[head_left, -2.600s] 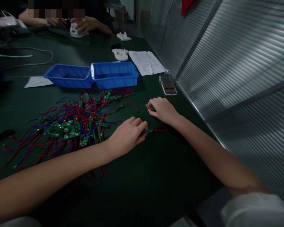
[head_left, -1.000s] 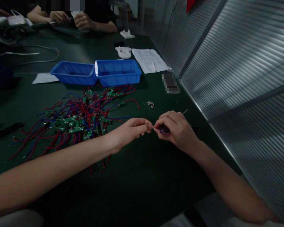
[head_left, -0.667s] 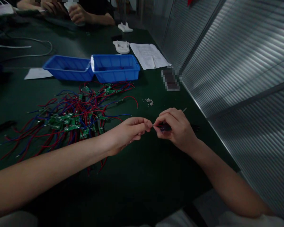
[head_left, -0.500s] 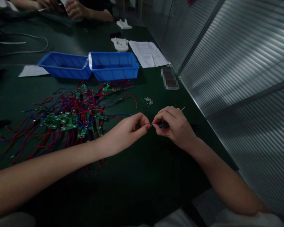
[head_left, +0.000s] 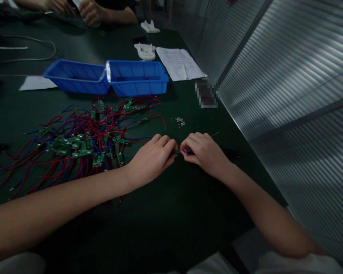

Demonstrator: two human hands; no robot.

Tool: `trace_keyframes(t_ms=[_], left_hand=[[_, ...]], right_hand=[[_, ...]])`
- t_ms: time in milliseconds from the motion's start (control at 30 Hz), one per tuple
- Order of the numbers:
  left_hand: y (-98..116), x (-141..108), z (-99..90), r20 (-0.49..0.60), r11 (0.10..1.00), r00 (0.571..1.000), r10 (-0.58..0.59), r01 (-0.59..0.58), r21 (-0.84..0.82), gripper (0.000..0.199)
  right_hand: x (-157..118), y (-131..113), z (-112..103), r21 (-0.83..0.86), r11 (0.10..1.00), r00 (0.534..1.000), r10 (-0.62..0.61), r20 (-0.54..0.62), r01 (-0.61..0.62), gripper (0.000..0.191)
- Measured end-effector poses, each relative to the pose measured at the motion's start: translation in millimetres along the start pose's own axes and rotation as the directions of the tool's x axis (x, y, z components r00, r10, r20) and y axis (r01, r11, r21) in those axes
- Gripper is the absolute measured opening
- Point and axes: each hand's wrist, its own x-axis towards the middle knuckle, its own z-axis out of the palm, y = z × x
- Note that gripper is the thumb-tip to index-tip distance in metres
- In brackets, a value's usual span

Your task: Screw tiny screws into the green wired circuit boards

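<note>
Between my hands is a small green board (head_left: pixel 177 152). My left hand (head_left: pixel 157 154) is closed on its left part, fingers bent and pressed together. From the right, my right hand (head_left: pixel 201 152) pinches a small dark purple piece (head_left: pixel 188 150) at the board's other end; the fingers hide most of it. A thin pale rod (head_left: pixel 215 134) sticks out behind my right hand. To the left of my hands lies a heap of green boards with red and blue wires (head_left: pixel 82 142). Small metal parts (head_left: pixel 180 121) lie just beyond my hands.
Two blue bins (head_left: pixel 140 88) stand behind the heap. Papers (head_left: pixel 178 64), white plastic pieces (head_left: pixel 145 51) and a blurred-out object (head_left: pixel 206 94) lie farther back. A dark tool (head_left: pixel 231 153) rests by my right hand. Another person's hands (head_left: pixel 90 11) are at the far left.
My left fingers have curled over and the green board now shows between my hands. My right hand has shifted slightly left, with its fingers more closed.
</note>
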Motion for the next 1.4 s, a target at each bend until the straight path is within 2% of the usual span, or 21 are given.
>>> trace_keyframes(t_ms=[167, 333, 467, 667, 833, 933, 1033, 1067, 1100, 1133, 1200, 1233, 1267, 1300, 1400], left_hand=[[0.2, -0.9, -1.2, 0.002, 1.000, 1.000, -0.004, 0.005, -0.012, 0.016], [0.5, -0.9, -2.2, 0.002, 1.000, 1.000, -0.022, 0.022, -0.016, 0.015], [-0.4, -1.2, -1.5, -0.004, 0.998, 1.000, -0.031, 0.031, -0.062, 0.014], [-1.5, -1.9, -0.2, -0.019, 0.994, 0.999, -0.032, 0.030, -0.109, 0.015], [-1.2, -2.2, -1.0, -0.038, 0.997, 0.999, -0.007, 0.004, -0.080, 0.015], [-1.2, -2.3, -1.5, -0.045, 0.998, 0.999, 0.001, -0.004, -0.067, 0.016], [-0.6, -2.4, -2.4, -0.043, 0.998, 0.999, -0.003, 0.000, -0.067, 0.017], [-0.3, -2.5, -2.8, -0.042, 0.998, 0.999, -0.005, 0.002, -0.068, 0.018], [0.2, -2.6, -3.2, -0.045, 0.998, 0.999, -0.007, 0.004, -0.068, 0.020], [0.6, -2.7, -3.6, -0.047, 0.998, 0.999, -0.007, 0.003, -0.066, 0.022], [1.3, -3.1, -4.0, -0.051, 0.999, 0.999, 0.003, -0.006, -0.054, 0.023], [1.5, -3.3, -3.9, -0.051, 0.999, 0.999, 0.015, -0.017, -0.042, 0.023], [1.4, -3.6, -3.6, -0.050, 0.999, 0.998, 0.028, -0.029, -0.027, 0.022], [1.3, -3.9, -3.2, -0.049, 0.999, 0.998, 0.041, -0.042, -0.008, 0.021], [0.8, -4.9, -1.3, -0.035, 0.993, 0.995, 0.090, -0.087, 0.080, 0.021]], right_hand=[[3.2, -3.8, 0.0, -0.147, 0.988, 0.999, -0.045, 0.022, 0.048, 0.009], [2.3, -10.5, -3.1, -0.336, 0.935, 0.993, -0.118, -0.001, 0.111, 0.010], [-4.2, -13.7, -4.3, -0.359, 0.924, 0.988, -0.151, -0.028, 0.131, 0.017], [-18.8, -12.0, -1.7, -0.180, 0.974, 0.991, -0.135, 0.012, 0.135, 0.018], [-21.6, -10.3, 0.4, -0.034, 0.998, 0.998, -0.056, -0.006, 0.055, 0.026], [-22.0, -6.3, -5.4, 0.113, 0.993, 0.995, -0.002, -0.101, 0.014, 0.035], [-20.1, -2.8, -17.1, 0.347, 0.937, 0.962, 0.072, -0.262, 0.024, 0.022], [-17.7, -2.6, -21.1, 0.455, 0.890, 0.944, 0.118, -0.307, 0.036, 0.016], [-14.1, -3.0, -24.7, 0.577, 0.815, 0.923, 0.180, -0.341, 0.054, 0.020], [-9.2, -3.9, -27.5, 0.707, 0.703, 0.892, 0.265, -0.366, 0.081, 0.026], [3.3, -6.5, -30.5, 0.915, 0.368, 0.872, 0.379, -0.310, 0.165, 0.034], [10.2, -7.9, -30.8, 0.968, 0.179, 0.886, 0.400, -0.237, 0.178, 0.036], [16.9, -8.9, -30.4, 0.982, 0.035, 0.896, 0.403, -0.184, 0.186, 0.038], [22.9, -9.6, -29.4, 0.980, -0.067, 0.905, 0.400, -0.146, 0.188, 0.041], [33.8, -9.6, -24.7, 0.947, -0.237, 0.910, 0.400, -0.108, 0.217, 0.049]])
